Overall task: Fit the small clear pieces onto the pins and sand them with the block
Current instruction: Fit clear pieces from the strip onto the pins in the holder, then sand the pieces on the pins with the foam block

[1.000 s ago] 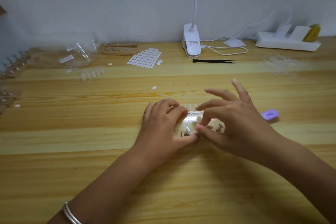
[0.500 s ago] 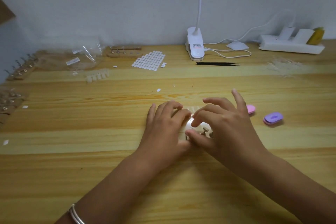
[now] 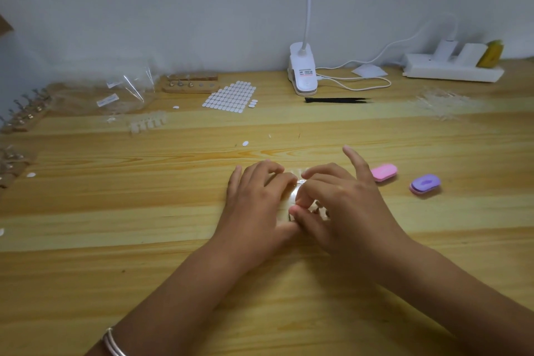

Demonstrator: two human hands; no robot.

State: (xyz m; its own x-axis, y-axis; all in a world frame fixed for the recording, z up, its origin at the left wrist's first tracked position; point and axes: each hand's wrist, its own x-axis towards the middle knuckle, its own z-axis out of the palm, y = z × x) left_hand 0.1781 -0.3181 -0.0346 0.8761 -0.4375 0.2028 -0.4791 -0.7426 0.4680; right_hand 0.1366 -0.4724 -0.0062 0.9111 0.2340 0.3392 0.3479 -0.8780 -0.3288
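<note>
Surface: pale wooden table (image 3: 115, 211), grain running left to right.
Room: plain grey-white wall (image 3: 173, 9) meets the table's far edge.
Left hand (image 3: 257, 202): palm down, fingers curled, holding the bag (image 3: 291, 195) between fingertips and thumb.
Right hand (image 3: 344, 205): thumb and forefinger pinched together on the bag; little finger raised. What sits inside the pinch is too small to tell.
Bag: clear, flat on the table centre, mostly covered by both hands.
Pins (image 3: 319, 206): a few metal ones show under the right forefinger.
Blocks: pink block (image 3: 383, 172) and purple block (image 3: 425, 184), just right of the right hand, untouched.
Clear pieces: one row (image 3: 148, 124) far left; a loose heap (image 3: 442, 104) far right.
Far edge: clip lamp (image 3: 302, 72), cable (image 3: 355, 84), power strip (image 3: 453, 69).
In front of the lamp: black tweezers (image 3: 338, 100).
Far left: sheet of white ovals (image 3: 229, 97), wooden holder (image 3: 189, 84), empty clear bags (image 3: 124, 89).
</note>
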